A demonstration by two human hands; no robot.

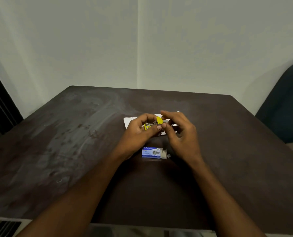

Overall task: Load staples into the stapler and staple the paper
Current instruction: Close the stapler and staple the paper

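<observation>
Your left hand (138,132) is closed around a small yellow-and-metal stapler (153,125), thumb laid across its near side and fingers curled over the far side, so the stapler is lifted off the dark brown tabletop (74,151) just above the middle of it. The stapler's yellow top (159,120) is tipped up, with the shiny metal channel showing beneath it. Your right hand (179,134) sits right beside the left, its thumb and fingertips pinched together at the stapler's open end; whether a strip of staples is between them is too small and blurred to tell. The two hands meet at the stapler, touching or nearly so.

Under both hands lies a white sheet of paper (130,121), flat on the tabletop toward the far edge, mostly hidden by your fingers, with its left end and a far right corner showing. Nearer to you, between your wrists, rests a small blue-and-white cardboard staple box (151,152), lying flat with its right end flap open. A single loose staple (59,181) lies well apart from everything, toward the near left part of the tabletop
</observation>
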